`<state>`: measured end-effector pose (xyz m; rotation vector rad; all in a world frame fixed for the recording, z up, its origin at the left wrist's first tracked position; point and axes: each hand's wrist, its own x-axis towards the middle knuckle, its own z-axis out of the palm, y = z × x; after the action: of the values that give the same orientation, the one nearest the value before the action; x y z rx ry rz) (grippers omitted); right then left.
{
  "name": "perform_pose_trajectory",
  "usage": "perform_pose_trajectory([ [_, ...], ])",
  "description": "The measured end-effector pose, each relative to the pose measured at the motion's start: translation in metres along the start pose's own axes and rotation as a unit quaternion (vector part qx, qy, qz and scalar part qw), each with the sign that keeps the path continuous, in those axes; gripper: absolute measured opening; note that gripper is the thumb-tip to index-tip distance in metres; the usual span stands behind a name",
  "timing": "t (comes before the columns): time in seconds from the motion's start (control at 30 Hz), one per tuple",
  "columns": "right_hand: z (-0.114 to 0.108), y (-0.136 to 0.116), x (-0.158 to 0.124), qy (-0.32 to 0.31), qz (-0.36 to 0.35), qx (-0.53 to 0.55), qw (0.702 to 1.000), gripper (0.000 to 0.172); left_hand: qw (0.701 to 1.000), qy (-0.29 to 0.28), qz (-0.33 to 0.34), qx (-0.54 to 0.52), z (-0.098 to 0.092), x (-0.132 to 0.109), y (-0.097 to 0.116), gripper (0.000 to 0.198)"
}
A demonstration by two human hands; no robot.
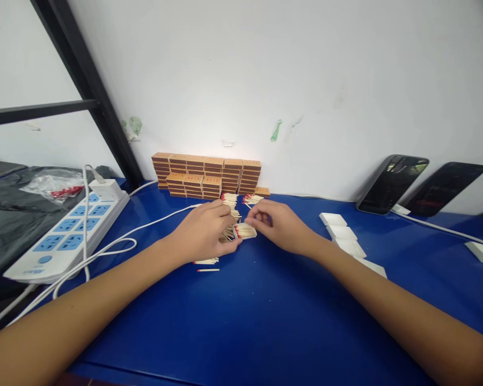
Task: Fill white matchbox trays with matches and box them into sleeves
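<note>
My left hand (204, 231) is closed around a small open matchbox tray (244, 231) filled with red-tipped matches, held just above the blue table (249, 316). My right hand (274, 223) pinches at the tray's right end, fingers together on the matches. A loose heap of matches (230, 202) lies just behind both hands. Two or three stray matches (207, 265) lie near my left wrist. A stacked wall of orange-brown matchboxes (207, 175) stands against the white wall behind.
A row of white empty box trays (342, 233) lies to the right. Two dark phones (392, 184) lean on the wall at far right. A white power strip (70, 228) with cables sits left, beside a black metal frame (104, 115).
</note>
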<state>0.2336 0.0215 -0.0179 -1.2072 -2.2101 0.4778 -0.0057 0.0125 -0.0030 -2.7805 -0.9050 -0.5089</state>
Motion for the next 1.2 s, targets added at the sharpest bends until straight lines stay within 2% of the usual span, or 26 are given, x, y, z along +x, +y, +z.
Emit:
perform_pose_trajectory([
  [0.1, 0.007, 0.018, 0.007, 0.102, 0.071, -0.028, 0.992, 0.014, 1.000, 0.001, 0.000, -0.004, 0.001, 0.000, 0.000, 0.033],
  [0.17, 0.011, 0.027, 0.013, 0.127, 0.099, -0.055, 0.985, 0.016, 1.000, 0.000, 0.000, -0.005, 0.001, 0.000, 0.000, 0.033],
  [0.23, 0.014, 0.033, 0.017, 0.121, 0.103, -0.078, 0.984, 0.019, 1.000, -0.004, -0.001, -0.005, 0.001, 0.000, 0.000, 0.033],
  [0.37, 0.016, 0.038, 0.021, 0.095, 0.081, -0.106, 0.987, 0.011, 1.000, -0.006, -0.003, -0.005, 0.000, 0.000, -0.001, 0.032],
  [0.63, 0.012, 0.052, 0.020, 0.097, 0.047, -0.131, 0.985, 0.008, 1.000, -0.007, -0.002, -0.009, -0.001, 0.001, -0.001, 0.032],
  [1.0, 0.013, 0.050, 0.017, 0.092, 0.002, -0.105, 0.990, 0.015, 1.000, -0.006, -0.002, -0.010, -0.002, 0.001, 0.001, 0.033],
  [1.2, 0.013, 0.051, 0.018, 0.096, 0.022, -0.106, 0.989, 0.007, 1.000, -0.003, -0.003, -0.007, -0.002, 0.001, 0.000, 0.033],
])
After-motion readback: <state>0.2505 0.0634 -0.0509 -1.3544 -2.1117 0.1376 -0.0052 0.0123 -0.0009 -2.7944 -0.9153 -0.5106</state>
